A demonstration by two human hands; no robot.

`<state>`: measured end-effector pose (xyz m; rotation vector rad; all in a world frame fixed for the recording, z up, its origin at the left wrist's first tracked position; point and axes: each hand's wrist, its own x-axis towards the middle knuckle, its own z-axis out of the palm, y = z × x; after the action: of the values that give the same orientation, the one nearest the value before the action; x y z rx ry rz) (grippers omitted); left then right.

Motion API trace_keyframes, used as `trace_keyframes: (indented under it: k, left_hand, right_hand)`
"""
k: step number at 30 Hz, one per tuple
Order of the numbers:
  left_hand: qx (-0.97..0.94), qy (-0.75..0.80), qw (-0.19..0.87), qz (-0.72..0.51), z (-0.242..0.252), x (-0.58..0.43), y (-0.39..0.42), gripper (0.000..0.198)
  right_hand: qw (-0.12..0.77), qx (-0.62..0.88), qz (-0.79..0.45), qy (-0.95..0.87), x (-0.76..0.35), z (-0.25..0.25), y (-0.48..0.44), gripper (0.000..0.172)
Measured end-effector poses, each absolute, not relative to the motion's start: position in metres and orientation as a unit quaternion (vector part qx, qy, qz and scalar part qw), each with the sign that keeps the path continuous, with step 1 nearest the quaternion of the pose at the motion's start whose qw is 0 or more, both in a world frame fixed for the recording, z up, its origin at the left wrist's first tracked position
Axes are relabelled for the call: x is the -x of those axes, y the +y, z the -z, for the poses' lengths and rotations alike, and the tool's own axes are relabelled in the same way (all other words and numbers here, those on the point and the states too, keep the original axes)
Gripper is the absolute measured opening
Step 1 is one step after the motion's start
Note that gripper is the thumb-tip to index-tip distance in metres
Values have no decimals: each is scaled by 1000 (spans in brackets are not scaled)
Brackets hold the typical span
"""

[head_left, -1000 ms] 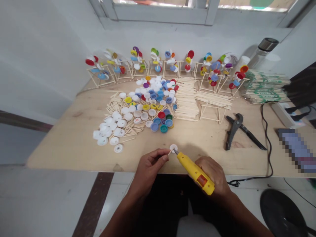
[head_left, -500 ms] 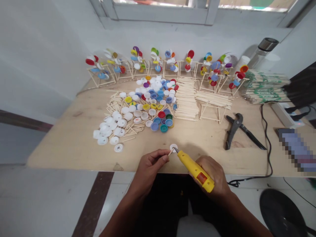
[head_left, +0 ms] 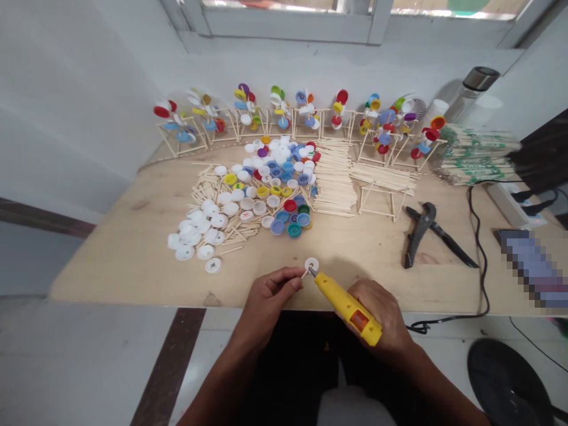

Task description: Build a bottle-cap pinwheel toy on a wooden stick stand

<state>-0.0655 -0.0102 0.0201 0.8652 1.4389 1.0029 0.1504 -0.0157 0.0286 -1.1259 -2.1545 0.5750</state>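
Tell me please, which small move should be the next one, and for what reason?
Probably the right hand should ease the yellow tool back slightly. Its pointed tip sits close beside the end of the thin stick in the left hand, right at the white cap, so it may crowd the stick there. Whether they touch, I cannot tell.

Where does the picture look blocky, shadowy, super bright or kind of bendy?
In the head view, coarse squares hide the phone's screen; in the head view, a soft shadow lies on the table beside the yellow tool; head view, bright white glares along the window frame; head view, the bottle slants, perhaps lens distortion.
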Motion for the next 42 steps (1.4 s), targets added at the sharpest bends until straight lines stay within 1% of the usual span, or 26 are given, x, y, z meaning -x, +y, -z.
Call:
trace_keyframes:
  k: [10, 16, 18, 20, 24, 28, 35, 42]
  left_hand:
    - [-357, 603, 564, -437, -19, 65, -10, 21]
    - [-336, 602, 579, -436, -21, 67, -11, 24]
    - [-344, 602, 568, -442, -23, 70, -10, 25]
    - [-394, 610, 529, -439, -24, 74, -8, 25]
    - [-579, 599, 384, -397, -16, 84, 0, 20]
    - [-696, 545, 290, -367, 0, 90, 7, 22]
    - [-761, 510, 215, -337, 10, 95, 14, 22]
    - [-788, 500, 178, -312, 14, 96, 17, 23]
  right_hand:
    - [313, 434, -220, -816, -151, -28, -17, 14]
    - [316, 433, -212, -817, -152, -27, -16, 14]
    - [317, 438, -207, -815, -154, -26, -15, 13]
    - [318, 449, -201, -811, -158, -24, -14, 11]
    - [321, 481, -205, -790, -169, -19, -11, 6]
    - [321, 520, -237, -755, -178, -15, -10, 11]
    - [321, 553, -332, -694, -178, -11, -9, 22]
    - [324, 553, -370, -673, -180, -4, -8, 24]
